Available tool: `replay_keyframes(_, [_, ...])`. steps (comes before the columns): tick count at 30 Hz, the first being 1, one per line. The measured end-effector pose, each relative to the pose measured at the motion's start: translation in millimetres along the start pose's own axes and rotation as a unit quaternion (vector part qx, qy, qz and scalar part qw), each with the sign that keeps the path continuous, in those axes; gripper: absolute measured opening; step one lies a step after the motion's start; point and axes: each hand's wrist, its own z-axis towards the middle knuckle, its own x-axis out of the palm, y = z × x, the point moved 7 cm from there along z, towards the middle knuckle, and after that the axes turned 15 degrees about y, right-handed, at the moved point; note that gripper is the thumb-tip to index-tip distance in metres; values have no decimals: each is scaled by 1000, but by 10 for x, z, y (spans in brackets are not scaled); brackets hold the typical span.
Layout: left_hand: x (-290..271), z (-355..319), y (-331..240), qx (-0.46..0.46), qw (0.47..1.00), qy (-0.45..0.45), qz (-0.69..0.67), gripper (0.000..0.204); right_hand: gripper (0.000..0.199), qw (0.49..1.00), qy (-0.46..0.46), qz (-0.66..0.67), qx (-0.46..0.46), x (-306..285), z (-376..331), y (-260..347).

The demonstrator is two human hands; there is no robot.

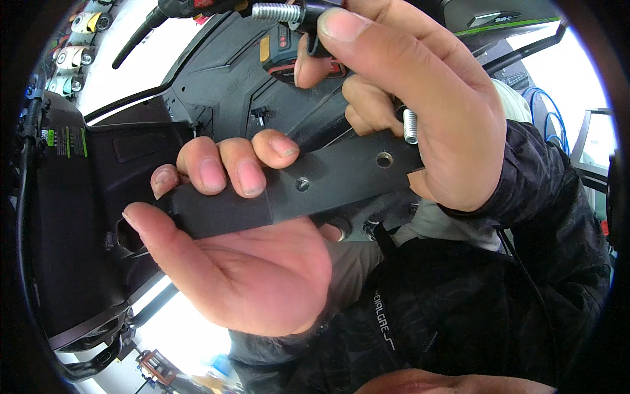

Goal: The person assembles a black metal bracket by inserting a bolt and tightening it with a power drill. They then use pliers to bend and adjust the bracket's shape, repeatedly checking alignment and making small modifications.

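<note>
Left hand cradles a flat dark metal bar from below, palm up. Four fingers curl over its upper edge and the thumb lies along the lower edge, so the hand is closed around the bar. The bar runs up and to the right, held in the air close to the camera, above a black machine housing that fills the background.

Right hand clamps the bar's far end. Its thumb presses on top of a threaded bolt near the upper rim of the view, with the other fingers wrapped around a dark handle-like part I cannot make out. A second threaded end pokes out between those fingers, just above the bar.

Two holes show in the bar face: a small one near my left fingertips and a larger one close to the right palm.

Handling judgement: keep the left grip steady and level so the bar does not twist, and keep fingertips clear of the holes. The loose threaded end sits near the larger hole, so lining up there calls for a slow, square approach rather than force.

Dark sleeve on my right arm.
</note>
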Motion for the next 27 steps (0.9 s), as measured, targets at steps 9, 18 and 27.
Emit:
replay_keyframes(9, [-9, -29, -4, -2, 1000, -8, 7, 33, 41, 1000, -7, 17, 2, 59, -71, 13])
replay_keyframes(18, [83, -64, -50, 33, 997, -61, 19, 32, 43, 992, -91, -72, -51, 112, -164, 46])
replay_keyframes(27, [316, -197, -197, 98, 994, -57, -3, 43, 42, 962, -30, -252, -101, 46, -297, -31])
